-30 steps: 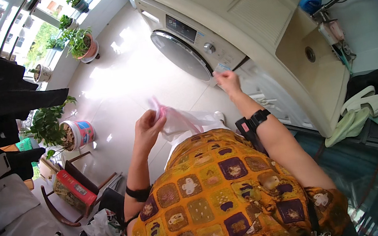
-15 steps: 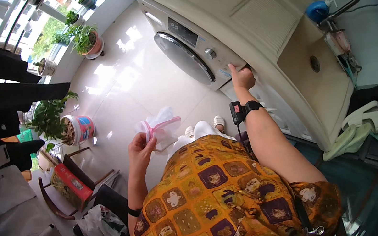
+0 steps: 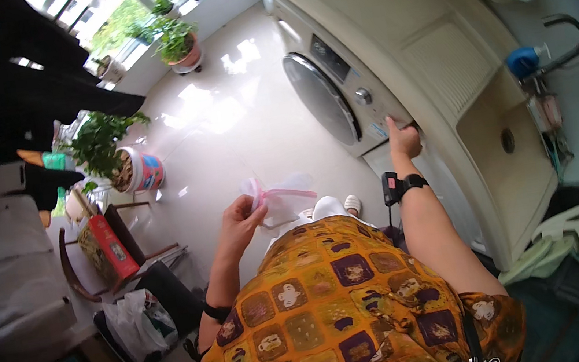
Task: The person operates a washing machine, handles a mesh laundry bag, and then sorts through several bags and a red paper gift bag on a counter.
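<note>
My left hand (image 3: 241, 219) is closed, pinching a sheer white mesh bag (image 3: 292, 186) with pink trim; the bag hangs loosely over the floor in front of my shirt. My right hand (image 3: 404, 141) rests at the near end of the front panel of a silver washing machine (image 3: 385, 110). Its thumb lies flat on the panel, and the other fingers curl around the panel's edge, partly hidden. A round dial (image 3: 363, 96) and a dark display (image 3: 330, 57) sit farther along the panel. The machine's round door (image 3: 321, 99) looks closed.
A beige counter with a washboard (image 3: 441, 56) and sink (image 3: 499, 174) covers the machine. A blue pump bottle (image 3: 524, 61) stands by the faucet (image 3: 572, 30). Potted plants (image 3: 175, 40) line the window side; a wooden chair (image 3: 79, 266) and dark hanging clothes (image 3: 24, 85) are at left.
The whole scene has shifted right in the view as my head turned. My right hand keeps its place on the panel. In my left hand, the mesh bag has swung out to the right.
</note>
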`<action>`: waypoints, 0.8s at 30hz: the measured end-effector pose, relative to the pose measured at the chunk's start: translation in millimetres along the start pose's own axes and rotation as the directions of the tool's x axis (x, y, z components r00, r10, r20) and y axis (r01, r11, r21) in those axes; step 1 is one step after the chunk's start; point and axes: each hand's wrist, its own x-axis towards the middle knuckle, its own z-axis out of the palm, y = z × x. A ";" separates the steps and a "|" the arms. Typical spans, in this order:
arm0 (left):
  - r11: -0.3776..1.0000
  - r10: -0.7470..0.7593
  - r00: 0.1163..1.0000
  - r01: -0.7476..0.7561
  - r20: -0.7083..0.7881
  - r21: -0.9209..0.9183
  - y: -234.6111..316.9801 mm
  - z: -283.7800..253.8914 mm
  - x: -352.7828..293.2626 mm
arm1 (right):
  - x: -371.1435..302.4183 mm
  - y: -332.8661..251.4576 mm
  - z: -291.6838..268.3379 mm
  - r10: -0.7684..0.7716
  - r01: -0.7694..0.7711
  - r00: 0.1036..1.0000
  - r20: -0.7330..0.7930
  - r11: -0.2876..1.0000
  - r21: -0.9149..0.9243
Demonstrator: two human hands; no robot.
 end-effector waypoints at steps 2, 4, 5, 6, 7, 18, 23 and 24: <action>1.000 0.002 1.000 -0.002 -0.019 0.004 -1.0 0.8 -3.2 | -1.5 -3.0 -0.5 0.022 -0.021 1.000 0.018 0.998 -0.059; 0.999 0.034 0.998 -0.034 -0.051 0.002 -3.2 1.8 -5.5 | -3.7 -2.7 -2.7 -0.013 0.013 1.000 -0.001 0.999 -0.043; 0.999 0.039 0.998 -0.039 -0.053 0.016 -5.3 0.0 -7.4 | -6.4 -3.0 -3.3 -0.016 0.016 1.000 0.008 0.999 -0.031; 0.999 0.044 0.998 -0.042 -0.050 0.027 -5.4 -2.3 -9.6 | -8.4 -4.7 -6.4 -0.016 0.016 1.000 0.013 1.000 -0.022; 0.998 0.049 0.997 -0.047 -0.064 0.031 -4.8 -3.7 -11.3 | -7.0 -2.0 -6.9 0.000 0.000 1.000 0.008 1.000 -0.030; 0.999 0.028 0.992 -0.023 -0.127 0.037 -8.8 -7.6 -26.0 | -8.4 0.0 2.9 0.012 -0.011 1.000 0.028 1.000 -0.012; 1.000 0.025 0.992 -0.026 -0.125 -0.009 -12.9 -6.7 -29.2 | -8.4 -1.5 2.2 0.033 -0.028 0.998 0.055 0.996 -0.082; 0.999 0.026 0.991 -0.029 -0.129 -0.019 -14.2 -7.0 -30.0 | -9.7 -2.4 1.6 0.033 -0.029 0.998 0.052 0.997 -0.078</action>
